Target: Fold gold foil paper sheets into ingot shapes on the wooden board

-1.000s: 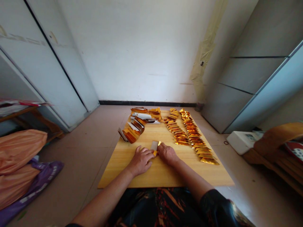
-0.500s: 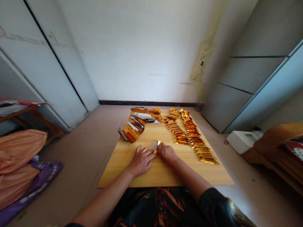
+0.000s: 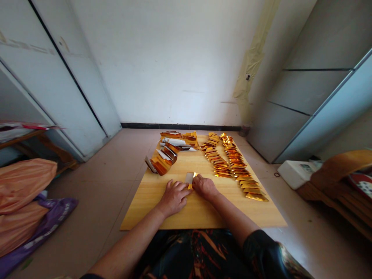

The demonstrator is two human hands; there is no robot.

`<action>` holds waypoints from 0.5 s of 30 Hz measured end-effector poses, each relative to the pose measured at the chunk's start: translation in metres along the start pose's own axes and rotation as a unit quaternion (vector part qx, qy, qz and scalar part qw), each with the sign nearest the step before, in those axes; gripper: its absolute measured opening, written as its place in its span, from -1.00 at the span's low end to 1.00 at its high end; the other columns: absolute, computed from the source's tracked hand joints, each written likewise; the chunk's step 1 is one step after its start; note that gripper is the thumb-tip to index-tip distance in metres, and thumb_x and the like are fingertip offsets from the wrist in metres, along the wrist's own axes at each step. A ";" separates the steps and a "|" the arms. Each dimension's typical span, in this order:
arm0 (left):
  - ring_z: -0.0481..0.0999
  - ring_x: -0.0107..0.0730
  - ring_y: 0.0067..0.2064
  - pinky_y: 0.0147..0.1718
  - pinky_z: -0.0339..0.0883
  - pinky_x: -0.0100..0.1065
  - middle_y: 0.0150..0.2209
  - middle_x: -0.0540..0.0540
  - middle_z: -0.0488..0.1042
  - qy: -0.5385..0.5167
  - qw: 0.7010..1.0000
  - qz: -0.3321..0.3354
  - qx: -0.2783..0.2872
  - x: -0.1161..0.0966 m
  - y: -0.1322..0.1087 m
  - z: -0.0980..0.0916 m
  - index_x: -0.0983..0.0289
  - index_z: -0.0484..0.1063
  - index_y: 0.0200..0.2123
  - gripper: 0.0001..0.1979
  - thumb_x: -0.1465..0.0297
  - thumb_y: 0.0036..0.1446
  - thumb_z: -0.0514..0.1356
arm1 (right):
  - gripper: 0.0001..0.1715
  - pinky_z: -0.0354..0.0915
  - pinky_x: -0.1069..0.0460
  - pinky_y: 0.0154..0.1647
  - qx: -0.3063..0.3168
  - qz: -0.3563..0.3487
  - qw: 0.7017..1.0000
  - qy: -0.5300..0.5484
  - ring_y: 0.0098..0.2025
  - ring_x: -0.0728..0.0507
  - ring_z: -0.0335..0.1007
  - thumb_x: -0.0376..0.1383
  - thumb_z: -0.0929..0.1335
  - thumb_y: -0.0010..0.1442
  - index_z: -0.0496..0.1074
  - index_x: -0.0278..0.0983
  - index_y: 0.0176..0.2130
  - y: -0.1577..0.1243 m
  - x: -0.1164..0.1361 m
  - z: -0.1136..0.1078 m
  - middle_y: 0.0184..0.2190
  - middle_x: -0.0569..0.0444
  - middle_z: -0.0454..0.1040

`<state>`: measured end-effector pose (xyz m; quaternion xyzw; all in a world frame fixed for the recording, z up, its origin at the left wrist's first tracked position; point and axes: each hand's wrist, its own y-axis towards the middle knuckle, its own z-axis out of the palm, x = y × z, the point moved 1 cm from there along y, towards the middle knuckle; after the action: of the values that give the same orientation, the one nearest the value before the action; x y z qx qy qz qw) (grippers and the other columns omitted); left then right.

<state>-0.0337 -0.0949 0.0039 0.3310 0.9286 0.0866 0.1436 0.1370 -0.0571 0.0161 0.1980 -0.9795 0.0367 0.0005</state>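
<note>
A wooden board [image 3: 151,217] lies low in front of me. My left hand [image 3: 173,197] and my right hand [image 3: 204,186] meet at its middle, both pressing with closed fingers on a small gold foil paper [image 3: 190,178] whose silver-white back shows. Two rows of folded gold pieces [image 3: 232,164] run along the board's right side. A loose pile of curled gold foil sheets [image 3: 168,153] sits at the far left of the board.
Orange and purple bags [image 3: 26,201] lie on the floor at left. A white box [image 3: 296,173] and wooden furniture [image 3: 340,174] stand at right. White cabinets flank both sides, with a white wall behind.
Both hands stay on the foil paper; the fingers shift only slightly and the paper stays in place.
</note>
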 end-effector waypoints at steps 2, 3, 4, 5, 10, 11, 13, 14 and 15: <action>0.31 -0.21 0.01 0.06 0.01 0.00 0.00 0.02 0.43 -0.001 1.000 -0.010 0.003 -0.001 0.000 0.000 0.01 0.42 -0.04 -0.61 0.45 0.05 0.14 | -0.76 0.21 0.11 -0.39 -0.018 0.018 0.999 0.038 -0.27 -0.08 0.45 -0.26 0.19 0.30 0.38 -0.28 -0.15 0.000 -0.001 0.003 -0.18 -0.04 0.46; 0.31 -0.21 0.02 0.07 0.01 0.00 0.00 0.02 0.43 -0.003 1.000 -0.015 0.005 -0.001 0.000 0.000 0.01 0.43 -0.04 -0.62 0.44 0.05 0.13 | -0.77 0.20 0.12 -0.38 -0.029 0.026 0.998 0.058 -0.27 -0.07 0.45 -0.25 0.20 0.29 0.39 -0.26 -0.16 -0.001 -0.003 0.005 -0.18 -0.01 0.46; 0.31 -0.21 0.02 0.07 0.01 0.00 0.00 0.02 0.43 -0.006 1.000 -0.019 0.005 -0.002 0.000 0.000 0.01 0.43 -0.04 -0.62 0.44 0.06 0.13 | -0.78 0.20 0.12 -0.38 -0.040 0.033 0.995 0.079 -0.27 -0.05 0.44 -0.26 0.20 0.29 0.39 -0.25 -0.17 -0.001 -0.004 0.007 -0.18 0.01 0.46; 0.31 -0.21 0.03 0.07 0.00 0.00 0.01 0.02 0.43 -0.009 1.000 -0.022 0.005 -0.002 0.000 0.000 0.02 0.43 -0.04 -0.62 0.44 0.06 0.13 | -0.79 0.19 0.13 -0.36 -0.052 0.036 0.993 0.103 -0.27 -0.04 0.44 -0.27 0.21 0.28 0.40 -0.24 -0.18 -0.002 -0.006 0.009 -0.19 0.03 0.46; 0.31 -0.19 0.03 0.07 0.00 0.01 0.02 0.03 0.43 -0.019 0.999 -0.031 0.004 -0.003 0.001 0.002 0.03 0.44 -0.06 -0.63 0.44 0.05 0.13 | -0.83 0.17 0.16 -0.29 -0.088 0.019 0.970 0.224 -0.23 0.00 0.39 -0.38 0.24 0.23 0.42 -0.22 -0.26 -0.004 -0.015 0.014 -0.22 0.08 0.44; 0.31 -0.19 0.03 0.07 0.00 0.02 0.01 0.03 0.43 -0.017 0.999 -0.033 0.003 -0.003 0.001 0.002 0.03 0.45 -0.07 -0.64 0.44 0.05 0.14 | -0.83 0.17 0.16 -0.29 -0.091 0.021 0.966 0.240 -0.24 0.00 0.38 -0.39 0.24 0.22 0.42 -0.23 -0.28 -0.004 -0.016 0.014 -0.23 0.08 0.44; 0.31 -0.19 0.02 0.08 -0.01 0.03 0.00 0.03 0.44 -0.014 0.999 -0.035 -0.003 -0.004 0.002 0.003 0.03 0.45 -0.08 -0.65 0.44 0.05 0.14 | -0.84 0.15 0.15 -0.29 -0.097 0.028 0.959 0.264 -0.26 0.00 0.36 -0.41 0.25 0.20 0.41 -0.23 -0.31 -0.004 -0.017 0.015 -0.26 0.09 0.43; 0.32 -0.20 0.02 0.08 -0.02 0.04 -0.01 0.03 0.44 -0.013 0.999 -0.036 -0.007 -0.005 0.002 0.003 0.03 0.46 -0.09 -0.65 0.44 0.05 0.14 | -0.87 0.15 0.14 -0.30 -0.098 0.033 0.957 0.271 -0.28 0.00 0.34 -0.40 0.27 0.17 0.40 -0.24 -0.32 -0.004 -0.017 0.015 -0.29 0.10 0.42; 0.32 -0.20 0.01 0.09 -0.03 0.05 -0.01 0.03 0.45 -0.011 0.999 -0.038 -0.012 -0.006 0.002 0.003 0.04 0.46 -0.09 -0.66 0.44 0.05 0.14 | -0.91 0.14 0.14 -0.31 -0.098 0.037 0.955 0.276 -0.30 0.00 0.32 -0.40 0.29 0.14 0.40 -0.24 -0.34 -0.004 -0.017 0.015 -0.31 0.11 0.40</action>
<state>-0.0274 -0.0970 0.0029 0.2952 0.9376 0.0882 0.1609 0.1542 -0.0550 0.0008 0.1426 -0.9467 -0.0060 0.2888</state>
